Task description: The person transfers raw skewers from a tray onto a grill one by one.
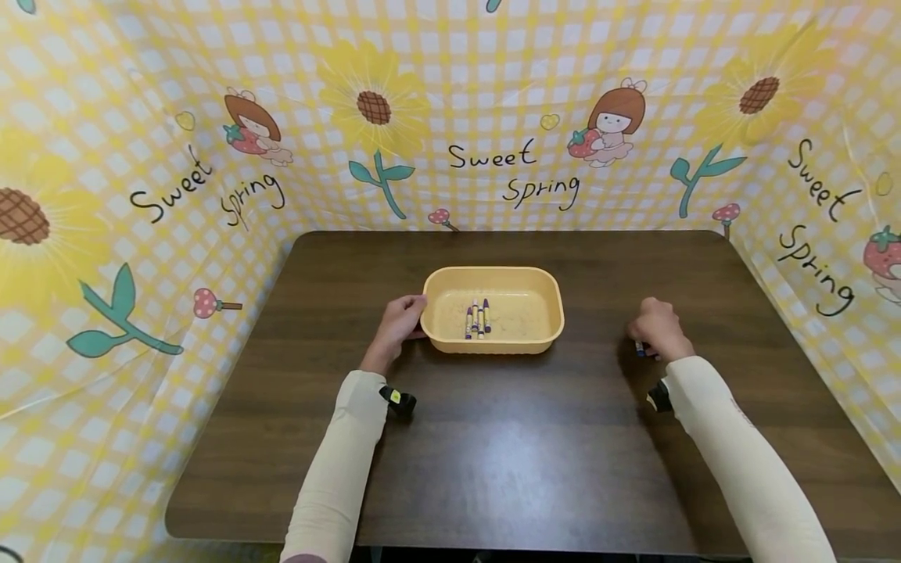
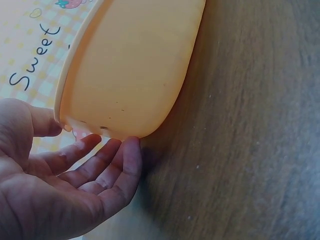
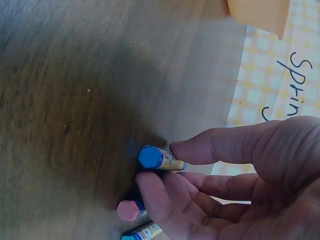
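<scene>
At the left end of a yellow plastic basin (image 1: 493, 347), my left hand (image 1: 400, 319) holds on, thumb at the rim and fingers curled against the outer wall, as the left wrist view shows. Several crayons (image 1: 486, 316) with yellow wrappers and purple ends lie inside the basin. On the table's right side, my right hand (image 1: 658, 327) pinches a blue crayon (image 3: 151, 157) between thumb and fingers. Beside it in the right wrist view are a pink-ended crayon (image 3: 129, 210) and a teal-ended crayon (image 3: 145, 232), close under the fingers and partly hidden.
The dark wooden table (image 1: 507, 438) carries the basin near its middle, well left of my right hand. A yellow checked cloth (image 1: 493, 102) with flowers and "Sweet Spring" lettering stands behind the table and along both sides.
</scene>
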`<action>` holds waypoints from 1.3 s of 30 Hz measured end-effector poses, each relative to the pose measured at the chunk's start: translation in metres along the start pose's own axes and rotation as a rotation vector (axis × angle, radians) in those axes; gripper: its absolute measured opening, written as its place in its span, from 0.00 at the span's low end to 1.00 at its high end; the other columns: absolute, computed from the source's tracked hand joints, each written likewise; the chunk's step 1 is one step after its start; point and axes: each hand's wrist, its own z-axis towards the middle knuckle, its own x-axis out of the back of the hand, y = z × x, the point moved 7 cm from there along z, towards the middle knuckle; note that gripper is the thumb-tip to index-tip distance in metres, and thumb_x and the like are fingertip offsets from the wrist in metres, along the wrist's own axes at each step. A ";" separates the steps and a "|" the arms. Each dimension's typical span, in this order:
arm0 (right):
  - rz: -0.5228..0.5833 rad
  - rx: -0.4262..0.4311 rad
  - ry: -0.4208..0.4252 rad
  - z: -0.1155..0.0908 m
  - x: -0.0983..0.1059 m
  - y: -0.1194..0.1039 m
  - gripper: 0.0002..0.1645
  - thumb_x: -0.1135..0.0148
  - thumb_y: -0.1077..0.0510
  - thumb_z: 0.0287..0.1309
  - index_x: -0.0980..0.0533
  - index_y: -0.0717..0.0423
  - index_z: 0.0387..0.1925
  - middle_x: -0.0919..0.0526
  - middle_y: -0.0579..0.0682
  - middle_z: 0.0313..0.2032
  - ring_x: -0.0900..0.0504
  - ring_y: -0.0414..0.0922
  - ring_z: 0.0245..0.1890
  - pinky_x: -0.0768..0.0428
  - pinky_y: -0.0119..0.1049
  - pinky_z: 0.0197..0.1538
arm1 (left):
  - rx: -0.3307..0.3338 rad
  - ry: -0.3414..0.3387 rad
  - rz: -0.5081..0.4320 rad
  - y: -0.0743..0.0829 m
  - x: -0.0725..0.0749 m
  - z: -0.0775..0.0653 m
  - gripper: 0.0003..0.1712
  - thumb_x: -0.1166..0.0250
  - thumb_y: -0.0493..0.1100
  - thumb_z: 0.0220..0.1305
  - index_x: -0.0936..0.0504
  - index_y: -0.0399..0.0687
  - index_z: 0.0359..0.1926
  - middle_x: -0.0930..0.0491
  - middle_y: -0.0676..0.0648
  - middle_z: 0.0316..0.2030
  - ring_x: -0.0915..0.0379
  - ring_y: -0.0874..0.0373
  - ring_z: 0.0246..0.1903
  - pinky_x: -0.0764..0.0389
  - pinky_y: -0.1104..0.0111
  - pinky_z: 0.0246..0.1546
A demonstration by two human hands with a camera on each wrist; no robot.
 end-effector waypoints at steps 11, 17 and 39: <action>-0.111 0.113 0.100 0.001 0.046 -0.041 0.16 0.49 0.66 0.52 0.39 0.52 0.13 0.32 0.46 0.09 0.28 0.44 0.11 0.29 0.37 0.19 | -0.015 0.002 0.011 0.008 0.005 0.000 0.28 0.47 0.55 0.78 0.26 0.43 0.68 0.22 0.39 0.59 0.18 0.52 0.44 0.12 0.64 0.44; -0.053 0.221 0.179 0.001 0.057 -0.087 0.22 0.44 0.64 0.55 0.40 0.49 0.10 0.41 0.41 0.09 0.40 0.41 0.12 0.40 0.35 0.20 | -0.015 0.014 0.016 0.010 0.006 0.000 0.28 0.47 0.55 0.78 0.25 0.43 0.67 0.22 0.39 0.58 0.19 0.54 0.42 0.13 0.62 0.46; 0.054 0.268 -0.059 0.012 -0.079 -0.225 0.25 0.39 0.65 0.62 0.35 0.51 0.11 0.38 0.42 0.11 0.25 0.43 0.13 0.11 0.47 0.38 | -0.029 -0.006 -0.009 0.002 0.001 -0.004 0.26 0.47 0.52 0.78 0.25 0.39 0.66 0.22 0.38 0.57 0.20 0.55 0.38 0.13 0.68 0.39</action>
